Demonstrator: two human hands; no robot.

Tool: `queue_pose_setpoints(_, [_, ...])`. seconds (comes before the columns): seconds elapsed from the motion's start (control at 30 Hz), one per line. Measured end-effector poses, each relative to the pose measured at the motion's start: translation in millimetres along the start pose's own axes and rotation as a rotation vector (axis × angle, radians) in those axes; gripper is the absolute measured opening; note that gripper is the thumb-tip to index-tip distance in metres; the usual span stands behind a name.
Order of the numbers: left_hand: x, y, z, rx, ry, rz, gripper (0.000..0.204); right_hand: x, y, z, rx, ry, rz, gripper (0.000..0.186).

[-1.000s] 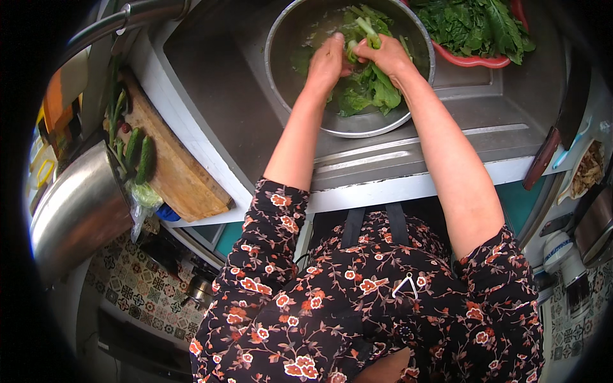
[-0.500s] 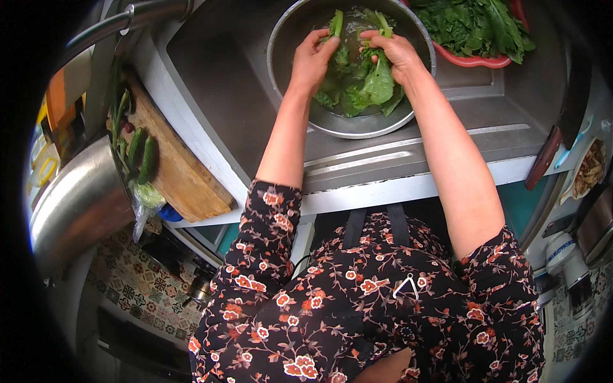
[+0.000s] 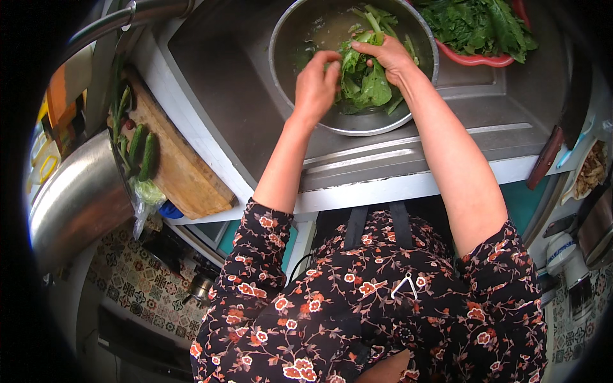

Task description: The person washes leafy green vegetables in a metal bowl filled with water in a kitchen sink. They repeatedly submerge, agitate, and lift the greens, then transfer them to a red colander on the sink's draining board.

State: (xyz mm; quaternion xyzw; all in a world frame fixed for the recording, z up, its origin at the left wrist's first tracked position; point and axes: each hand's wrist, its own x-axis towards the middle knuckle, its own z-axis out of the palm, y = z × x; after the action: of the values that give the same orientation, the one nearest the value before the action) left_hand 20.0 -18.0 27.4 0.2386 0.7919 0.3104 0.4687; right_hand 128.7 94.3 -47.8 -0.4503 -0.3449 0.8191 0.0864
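Observation:
My right hand (image 3: 388, 59) is closed around a bunch of leafy greens (image 3: 370, 86), with pale stalks pointing away and broad leaves hanging toward me. The bunch is held over a round metal basin (image 3: 367, 132) with water in it. Just left of the leaves is my left hand (image 3: 316, 88), its fingers loosely curved and the thumb apart from them. Nothing shows in its grasp, though the fingertips come close to the leaves and are a little blurred.
The basin stands in a steel sink (image 3: 223, 83). At the far right, a red basket (image 3: 476, 60) is heaped with greens. Left of the sink lies a wooden cutting board (image 3: 182, 172) beside cucumbers (image 3: 148, 156). A brown-handled knife (image 3: 546, 156) lies at the right edge.
The stalk from my left hand is no longer there; the stalks are now together in my right hand. My left hand has come lower and toward me, its fingers loosened.

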Motion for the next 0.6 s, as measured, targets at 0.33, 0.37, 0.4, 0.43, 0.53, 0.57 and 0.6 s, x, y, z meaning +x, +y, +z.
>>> queue_pose_setpoints(0.33, [57,-53,18,-0.471,-0.263,-0.121,0.021,12,19,-6,0.189,0.183,0.139,0.033])
queue_pose_setpoints(0.37, [56,-57,22,-0.522,-0.186,-0.128,0.019,11,20,-4,0.251,0.204,0.144,0.030])
queue_pose_setpoints(0.4, [53,-52,26,-0.577,-0.116,-0.136,0.017,12,21,-7,0.206,0.192,0.126,0.030])
queue_pose_setpoints(0.43, [49,-47,27,-0.696,-0.162,-0.194,0.012,12,22,-9,0.162,0.178,0.109,0.031])
queue_pose_setpoints(0.53, [50,-43,21,-0.458,-0.374,-0.229,0.011,11,20,-7,0.084,0.274,0.135,0.031])
queue_pose_setpoints(0.57, [47,-44,25,-0.398,-0.374,-0.204,0.014,10,18,-7,0.108,0.329,0.171,0.031])
queue_pose_setpoints(0.6, [45,-44,26,-0.298,-0.405,-0.193,0.015,8,15,-6,0.133,0.385,0.206,0.032])
